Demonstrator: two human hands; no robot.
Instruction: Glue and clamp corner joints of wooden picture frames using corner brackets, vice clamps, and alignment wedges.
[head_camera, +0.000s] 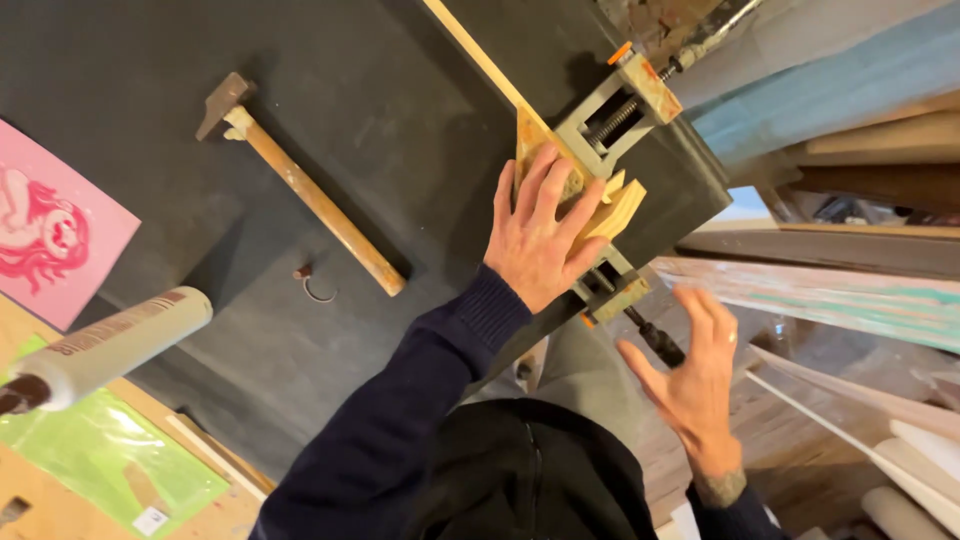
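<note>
My left hand (541, 235) lies flat, fingers spread, on the corner joint of two pale wooden strips (617, 210) held in a grey corner clamp (612, 115) at the edge of a dark tabletop (380, 120). One long strip (470, 50) runs away up and to the left. My right hand (690, 375) hovers open just below the table edge, fingers spread beside the clamp's dark screw handle (655, 340), not gripping it.
A hammer (300, 180) with a worn wooden handle lies on the tabletop, a small metal ring (315, 288) near its end. A pink print (50, 230), a glue cartridge (110, 345) and a green sheet (110, 450) are at the left. Boards and planks (850, 280) are stacked at the right.
</note>
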